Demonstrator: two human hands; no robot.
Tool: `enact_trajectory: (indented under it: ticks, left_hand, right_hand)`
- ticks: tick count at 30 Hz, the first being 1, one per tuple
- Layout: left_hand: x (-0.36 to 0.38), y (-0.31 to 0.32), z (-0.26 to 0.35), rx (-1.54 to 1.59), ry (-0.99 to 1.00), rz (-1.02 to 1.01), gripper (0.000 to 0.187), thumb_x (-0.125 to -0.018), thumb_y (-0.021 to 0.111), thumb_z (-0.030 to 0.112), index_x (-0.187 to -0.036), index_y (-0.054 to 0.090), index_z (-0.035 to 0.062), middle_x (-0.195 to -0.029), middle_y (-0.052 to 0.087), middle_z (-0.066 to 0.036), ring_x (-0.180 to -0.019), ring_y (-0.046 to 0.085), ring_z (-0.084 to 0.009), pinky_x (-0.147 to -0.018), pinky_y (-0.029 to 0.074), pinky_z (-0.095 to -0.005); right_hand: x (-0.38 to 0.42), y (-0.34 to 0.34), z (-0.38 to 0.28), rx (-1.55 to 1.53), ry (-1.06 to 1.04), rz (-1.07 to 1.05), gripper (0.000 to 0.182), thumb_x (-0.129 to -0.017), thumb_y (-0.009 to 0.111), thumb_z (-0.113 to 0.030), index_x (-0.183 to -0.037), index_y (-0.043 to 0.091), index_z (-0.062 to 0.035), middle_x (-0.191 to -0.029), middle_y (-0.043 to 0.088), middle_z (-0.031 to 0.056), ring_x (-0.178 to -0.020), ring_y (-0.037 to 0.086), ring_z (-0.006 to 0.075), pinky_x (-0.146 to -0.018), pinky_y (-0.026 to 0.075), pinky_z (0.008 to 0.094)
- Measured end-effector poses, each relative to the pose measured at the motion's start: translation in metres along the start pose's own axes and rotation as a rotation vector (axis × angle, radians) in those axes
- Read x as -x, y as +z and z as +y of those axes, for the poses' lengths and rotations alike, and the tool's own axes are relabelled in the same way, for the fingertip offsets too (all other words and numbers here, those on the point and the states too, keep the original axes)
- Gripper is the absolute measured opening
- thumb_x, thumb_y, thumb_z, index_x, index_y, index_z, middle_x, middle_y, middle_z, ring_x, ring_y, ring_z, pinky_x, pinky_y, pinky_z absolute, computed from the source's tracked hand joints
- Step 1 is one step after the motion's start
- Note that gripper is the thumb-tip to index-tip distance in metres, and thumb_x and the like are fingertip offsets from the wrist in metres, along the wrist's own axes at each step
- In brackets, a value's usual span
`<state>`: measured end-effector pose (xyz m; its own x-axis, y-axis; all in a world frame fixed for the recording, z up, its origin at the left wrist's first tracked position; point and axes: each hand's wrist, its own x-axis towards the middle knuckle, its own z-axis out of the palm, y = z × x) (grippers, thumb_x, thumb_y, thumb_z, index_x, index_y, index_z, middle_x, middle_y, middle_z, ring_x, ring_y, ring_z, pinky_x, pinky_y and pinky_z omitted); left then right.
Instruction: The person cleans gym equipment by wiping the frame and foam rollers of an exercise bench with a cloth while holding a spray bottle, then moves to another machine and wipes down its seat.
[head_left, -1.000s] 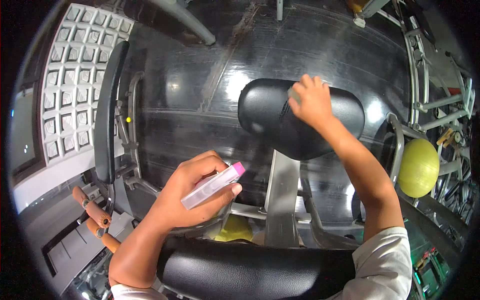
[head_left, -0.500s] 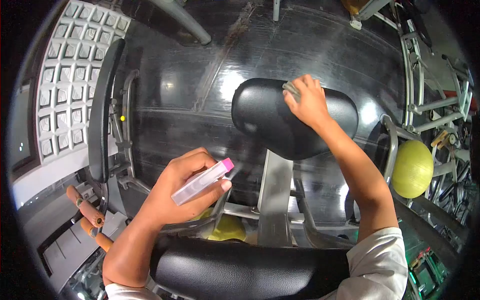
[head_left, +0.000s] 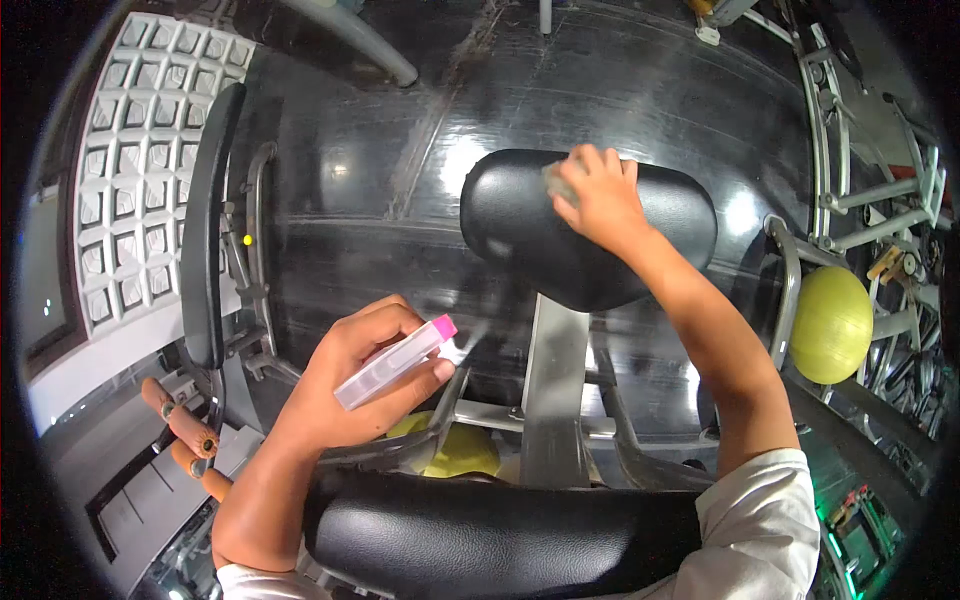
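Observation:
My left hand is wrapped round a clear plastic bottle with a pink top, tilted up to the right. The bottle is above the floor, between me and the far pad. My right hand holds a greyish cloth or sponge against the top of the black padded seat, near its far edge. Its fingers are bent and partly hide the cloth. A grey metal beam runs from this seat toward a nearer black pad at the bottom of the view.
At the left stands an upright black pad before a white lattice wall. A yellow-green ball rests by metal frames at the right, and another lies under the beam. A grey post rises at the top.
My right hand and the cloth have moved slightly left and away across the far seat. My left hand with the bottle has shifted a little left.

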<state>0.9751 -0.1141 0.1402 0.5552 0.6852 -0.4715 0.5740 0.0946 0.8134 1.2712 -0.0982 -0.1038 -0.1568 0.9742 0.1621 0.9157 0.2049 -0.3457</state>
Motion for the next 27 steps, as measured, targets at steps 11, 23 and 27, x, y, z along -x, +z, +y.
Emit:
enact_trajectory:
  ticks: [11,23,27]
  left_hand:
    - [0.000,0.003,-0.001,-0.007,-0.009,-0.023,0.015,-0.086,0.078,0.008,-0.089,0.065,0.0022,-0.087,0.059,-0.005,-0.079,0.058,-0.0141,-0.072,0.046,-0.0293]
    - [-0.003,-0.003,-0.001,0.049,-0.094,0.039,0.016,-0.087,0.079,0.009,-0.089,0.064,0.0026,-0.086,0.059,-0.004,-0.077,0.057,-0.0125,-0.070,0.044,-0.0284]
    - [0.001,0.000,-0.004,0.044,-0.036,0.011,0.016,-0.087,0.078,0.009,-0.089,0.064,0.0028,-0.086,0.059,-0.004,-0.077,0.056,-0.0109,-0.070,0.044,-0.0273]
  right_hand:
    - [0.045,0.024,-0.064,-0.084,-0.469,-0.280,0.032,-0.074,0.082,-0.031,-0.104,0.074,-0.0209,-0.117,0.057,0.0029,-0.112,0.052,0.0291,-0.087,0.043,0.0483]
    - [0.040,0.015,-0.070,-0.037,-0.539,-0.369,0.020,-0.090,0.060,-0.026,-0.085,0.077,-0.0165,-0.113,0.060,0.0037,-0.112,0.051,0.0284,-0.090,0.041,0.0494]
    - [0.059,0.001,-0.076,0.125,-0.641,-0.556,0.022,-0.090,0.062,-0.027,-0.079,0.078,-0.0172,-0.109,0.060,0.0019,-0.110,0.051,0.0277,-0.088,0.041,0.0474]
